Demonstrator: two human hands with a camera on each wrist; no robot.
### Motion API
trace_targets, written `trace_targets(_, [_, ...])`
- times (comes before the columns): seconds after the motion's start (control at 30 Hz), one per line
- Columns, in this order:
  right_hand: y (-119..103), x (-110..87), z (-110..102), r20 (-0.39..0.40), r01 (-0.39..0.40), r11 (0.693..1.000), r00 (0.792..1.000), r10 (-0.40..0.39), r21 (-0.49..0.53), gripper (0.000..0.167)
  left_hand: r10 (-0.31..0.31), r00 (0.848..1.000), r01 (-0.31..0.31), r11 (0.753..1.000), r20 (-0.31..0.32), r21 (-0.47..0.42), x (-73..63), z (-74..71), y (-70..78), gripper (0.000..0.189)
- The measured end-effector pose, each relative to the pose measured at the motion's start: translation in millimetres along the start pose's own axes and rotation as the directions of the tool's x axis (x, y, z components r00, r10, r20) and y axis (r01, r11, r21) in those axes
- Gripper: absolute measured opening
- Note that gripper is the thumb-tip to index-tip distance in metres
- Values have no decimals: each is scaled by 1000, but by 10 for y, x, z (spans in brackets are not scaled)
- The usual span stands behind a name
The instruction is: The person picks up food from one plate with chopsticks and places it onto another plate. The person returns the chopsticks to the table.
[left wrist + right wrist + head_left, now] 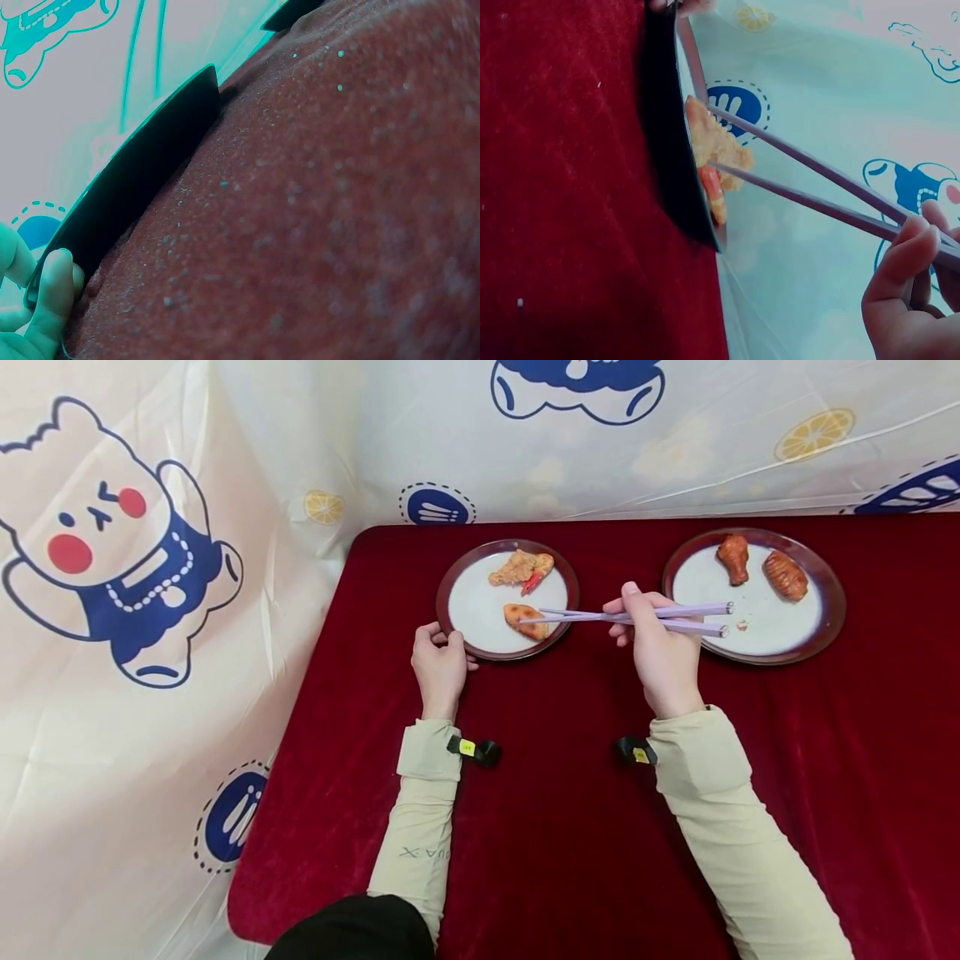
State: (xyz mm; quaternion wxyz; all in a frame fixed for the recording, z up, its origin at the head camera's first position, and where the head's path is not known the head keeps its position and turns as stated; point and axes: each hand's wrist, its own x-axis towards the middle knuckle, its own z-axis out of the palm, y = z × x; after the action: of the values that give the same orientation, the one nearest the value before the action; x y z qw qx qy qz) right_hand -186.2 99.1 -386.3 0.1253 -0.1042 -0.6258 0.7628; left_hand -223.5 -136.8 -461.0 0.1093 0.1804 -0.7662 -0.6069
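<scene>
**Table [555, 827] dressed in red, laid along the far edge**

Wears a dark red, velvety cloth [540, 902], drawn over rounded corners at far left and near left, running out of view at right. Carries a brown-rimmed left plate [476, 597], round and whitish in the middle, close to the far-left corner and just inside the far edge. Holds a similar right plate [787, 627] farther along that same edge, well apart from the first. Shows faint creases toward the right, plus small pale specks [520, 302] scattered over the pile in the wrist views.
</scene>
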Motion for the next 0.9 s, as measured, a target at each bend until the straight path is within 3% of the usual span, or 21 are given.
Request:
trace_targets(0.13, [21,10,-11,-2,-27,999,1000,27,26,25,4,1000,-4,1000,-5,1,-3,0,4,32])
trace_targets(0.3, [53,7,-5,23,-35,999,999,36,-25,23,-1,1000,1,1000,-6,11,-7,0,7,33])
trace_targets(0.37, [57,0,-1,40,-10,997,999,13,-72,23,-4,1000,4,1000,-4,14,-7,0,6,33])
trace_targets(0.47, [49,-21,4,109,86,977,992,-66,-197,27,-7,1000,8,1000,-2,16,-8,-2,4,34])
trace_targets(0.6, [22,-71,21,245,266,905,951,-190,-332,30,-10,1000,10,1000,-3,19,-6,-5,7,34])
trace_targets(0.77, [13,-119,45,360,420,856,882,-306,-301,25,-6,1000,6,1000,-5,15,1,1,8,34])
trace_targets(0.83, [21,-123,48,371,444,848,869,-328,-289,25,-3,1000,3,1000,-7,13,1,3,8,34])
trace_targets(0.9, [29,-116,50,352,432,857,877,-327,-281,26,0,1000,0,1000,-9,11,-2,3,10,34])
